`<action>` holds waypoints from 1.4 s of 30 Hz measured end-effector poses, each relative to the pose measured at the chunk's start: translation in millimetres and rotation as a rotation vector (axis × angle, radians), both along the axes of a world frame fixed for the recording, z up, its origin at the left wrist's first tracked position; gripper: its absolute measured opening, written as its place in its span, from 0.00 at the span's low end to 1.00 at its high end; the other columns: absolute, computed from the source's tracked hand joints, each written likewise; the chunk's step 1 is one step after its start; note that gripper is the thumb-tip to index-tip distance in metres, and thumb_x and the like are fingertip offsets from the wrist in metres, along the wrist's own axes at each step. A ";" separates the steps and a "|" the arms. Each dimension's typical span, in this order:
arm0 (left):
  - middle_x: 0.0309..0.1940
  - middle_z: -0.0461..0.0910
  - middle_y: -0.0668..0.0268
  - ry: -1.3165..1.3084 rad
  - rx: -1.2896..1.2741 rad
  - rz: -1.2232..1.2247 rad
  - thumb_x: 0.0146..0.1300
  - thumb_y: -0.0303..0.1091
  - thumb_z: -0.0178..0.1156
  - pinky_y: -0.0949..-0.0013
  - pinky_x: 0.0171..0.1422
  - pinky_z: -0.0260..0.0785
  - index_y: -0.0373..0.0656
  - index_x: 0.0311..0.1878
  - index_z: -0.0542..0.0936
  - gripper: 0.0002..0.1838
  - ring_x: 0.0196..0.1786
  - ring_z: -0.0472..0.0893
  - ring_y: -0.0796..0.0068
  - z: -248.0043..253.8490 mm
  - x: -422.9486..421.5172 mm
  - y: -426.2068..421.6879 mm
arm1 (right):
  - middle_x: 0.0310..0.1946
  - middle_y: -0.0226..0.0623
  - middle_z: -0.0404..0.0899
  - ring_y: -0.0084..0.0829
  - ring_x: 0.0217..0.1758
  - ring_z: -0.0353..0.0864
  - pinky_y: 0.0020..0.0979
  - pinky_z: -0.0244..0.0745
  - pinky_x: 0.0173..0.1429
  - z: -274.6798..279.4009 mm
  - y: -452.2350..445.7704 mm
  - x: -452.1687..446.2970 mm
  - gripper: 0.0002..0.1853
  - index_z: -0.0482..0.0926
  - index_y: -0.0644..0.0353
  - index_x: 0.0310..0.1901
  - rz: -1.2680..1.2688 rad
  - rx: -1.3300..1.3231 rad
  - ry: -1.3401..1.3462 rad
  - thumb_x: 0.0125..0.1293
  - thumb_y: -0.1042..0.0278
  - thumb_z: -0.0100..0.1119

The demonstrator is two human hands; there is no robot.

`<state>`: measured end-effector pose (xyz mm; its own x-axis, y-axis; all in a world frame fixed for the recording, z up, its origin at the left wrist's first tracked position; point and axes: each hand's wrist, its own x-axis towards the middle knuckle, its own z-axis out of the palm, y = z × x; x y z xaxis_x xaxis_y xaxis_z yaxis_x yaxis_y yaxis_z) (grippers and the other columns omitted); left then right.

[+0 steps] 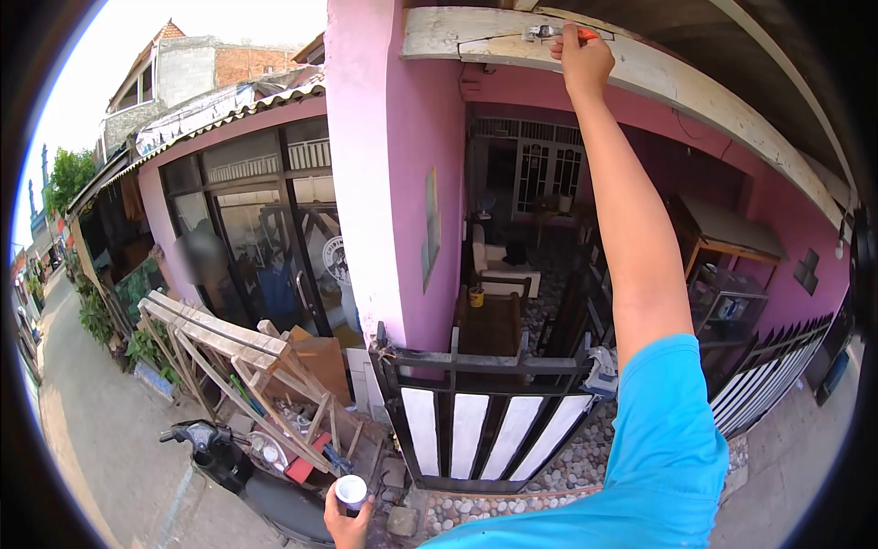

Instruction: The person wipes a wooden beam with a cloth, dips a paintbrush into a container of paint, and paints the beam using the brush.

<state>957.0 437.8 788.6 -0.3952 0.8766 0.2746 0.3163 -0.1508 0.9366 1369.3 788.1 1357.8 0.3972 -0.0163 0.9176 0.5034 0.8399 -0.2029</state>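
Raised overhead, my right hand (586, 69) is closed around the orange handle of a paintbrush (547, 32). The brush head points left and lies against or very near the whitish wooden beam (434, 35); contact cannot be told for certain. Dark crack-like lines and patchy white paint mark the beam around it. Low in the view, my left hand (346, 525) is wrapped around a small cup (350, 490) with something white inside. The lower part of that cup is hidden by my fingers.
A black-and-white metal gate (471, 435) stands below, with a grey object (602, 371) on its top right corner. A pink pillar (364, 165) rises left of the beam. Near my left hand are a parked motorbike (274, 499) and a wooden trestle (224, 329).
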 end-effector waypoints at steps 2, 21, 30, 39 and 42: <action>0.55 0.82 0.56 -0.019 -0.006 0.005 0.55 0.27 0.72 0.63 0.65 0.71 0.36 0.64 0.74 0.32 0.59 0.80 0.65 3.6 2.3 0.5 | 0.21 0.36 0.85 0.27 0.25 0.87 0.27 0.81 0.34 4.4 5.8 7.5 0.19 0.82 0.66 0.31 -0.034 -0.014 -0.008 0.72 0.56 0.59; 0.58 0.79 0.56 -0.195 -0.029 -0.053 0.56 0.22 0.70 0.64 0.67 0.70 0.33 0.64 0.73 0.31 0.60 0.79 0.66 -12.0 -0.8 -0.6 | 0.35 0.48 0.85 0.50 0.39 0.86 0.46 0.80 0.44 2.9 17.0 -20.1 0.17 0.82 0.63 0.39 -0.770 0.021 -0.289 0.72 0.54 0.56; 0.58 0.78 0.57 -0.117 -0.051 -0.046 0.58 0.23 0.70 0.64 0.67 0.70 0.34 0.66 0.71 0.32 0.60 0.78 0.68 -12.0 2.4 -8.5 | 0.29 0.47 0.87 0.36 0.30 0.88 0.38 0.81 0.44 12.9 27.8 -18.7 0.20 0.85 0.63 0.36 -0.089 -0.082 -0.063 0.72 0.52 0.56; 0.59 0.78 0.57 -0.115 -0.042 -0.075 0.58 0.22 0.70 0.64 0.68 0.69 0.33 0.66 0.71 0.32 0.61 0.77 0.67 -25.8 1.3 -2.2 | 0.24 0.37 0.87 0.27 0.27 0.88 0.26 0.82 0.37 20.4 -10.3 46.1 0.21 0.84 0.68 0.32 -0.640 0.045 -0.086 0.71 0.54 0.61; 0.59 0.77 0.56 -0.169 -0.043 -0.101 0.58 0.21 0.70 0.64 0.68 0.69 0.32 0.66 0.70 0.32 0.62 0.77 0.67 -19.4 4.6 1.1 | 0.19 0.34 0.80 0.24 0.21 0.81 0.28 0.74 0.26 17.6 -7.8 26.5 0.14 0.83 0.64 0.31 -0.180 -0.012 -0.024 0.71 0.64 0.58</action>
